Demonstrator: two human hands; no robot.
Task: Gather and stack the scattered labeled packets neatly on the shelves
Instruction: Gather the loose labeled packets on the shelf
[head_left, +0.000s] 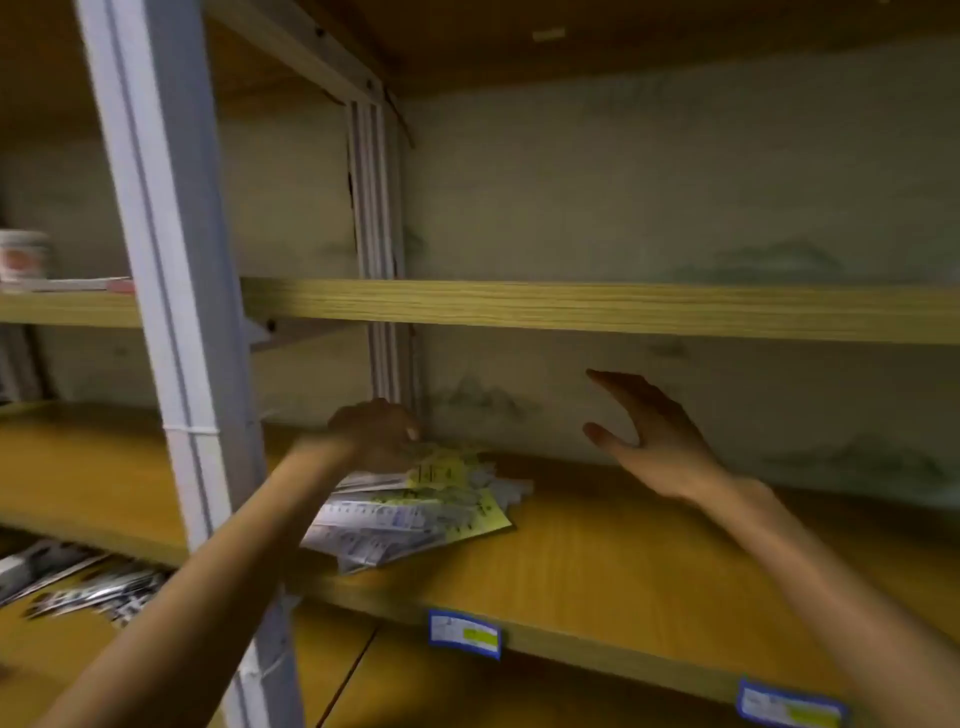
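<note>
A loose pile of labeled packets, silver-white with yellow labels, lies on the wooden shelf near its left back corner. My left hand rests on the far end of the pile with fingers curled over the top packets. My right hand hovers above the shelf to the right of the pile, fingers spread, holding nothing. More packets lie scattered on the lower shelf at the left, blurred.
A white metal upright stands in front of my left forearm. Above my hands runs an upper wooden shelf. A cup-like container stands at far left. Blue price tags sit on the shelf's front edge.
</note>
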